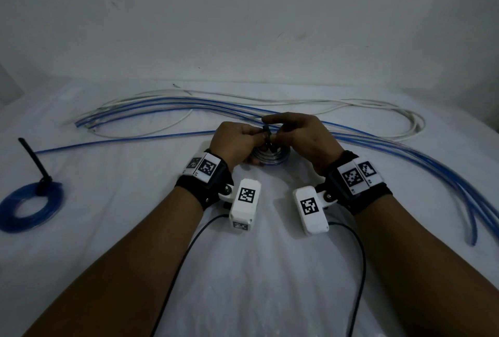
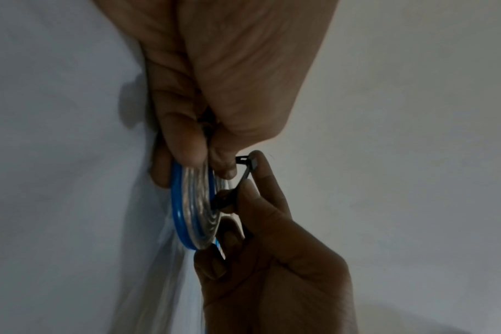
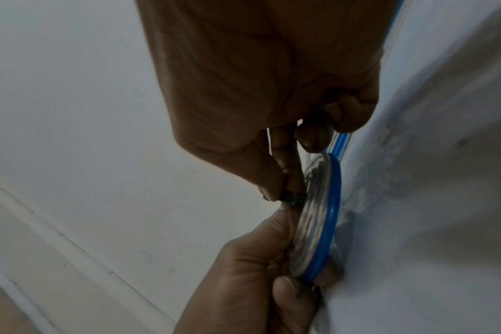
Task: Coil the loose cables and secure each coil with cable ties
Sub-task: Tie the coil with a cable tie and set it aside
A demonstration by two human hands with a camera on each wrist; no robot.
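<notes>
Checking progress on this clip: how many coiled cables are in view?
2. One blue coil, already tied, lies at the table's left; a second coil sits between the left hand and right hand, being tied.

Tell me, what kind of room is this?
Probably a plain indoor room set up for recording, not a workshop: a bare white wall, a white sheet as work surface, and loose cables spread on it.

Black wristbands [image 1: 201,191], white tagged camera modules [image 1: 245,205]
</notes>
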